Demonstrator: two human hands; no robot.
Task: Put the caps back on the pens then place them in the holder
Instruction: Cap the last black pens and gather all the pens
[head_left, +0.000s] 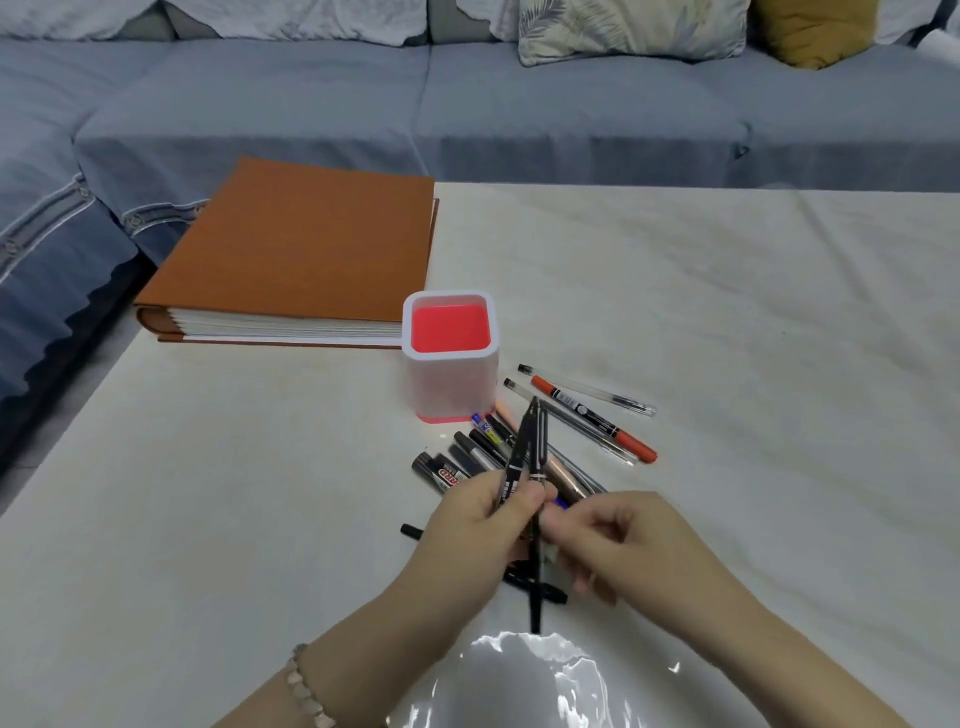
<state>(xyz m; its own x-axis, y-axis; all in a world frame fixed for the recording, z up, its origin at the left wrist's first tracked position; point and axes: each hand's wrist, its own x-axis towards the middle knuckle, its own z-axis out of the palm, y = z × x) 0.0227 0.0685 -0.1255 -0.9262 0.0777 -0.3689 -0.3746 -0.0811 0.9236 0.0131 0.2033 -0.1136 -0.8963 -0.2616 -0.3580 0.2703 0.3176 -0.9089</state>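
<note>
One pink-and-white holder (451, 387). One brown album (301, 260). Two hands: a left hand (480, 522) and a right hand (626, 543). Two black pens (521, 449) in the left hand. One orange marker (597, 422). Two clear pens (589, 398). One bracelet (306, 686). The heaped pens (470, 457) overlap too much to count.

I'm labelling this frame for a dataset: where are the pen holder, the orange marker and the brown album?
pen holder (451, 388): head view, front white wall.
orange marker (595, 420): head view, middle of barrel.
brown album (306, 249): head view, top cover.
</note>
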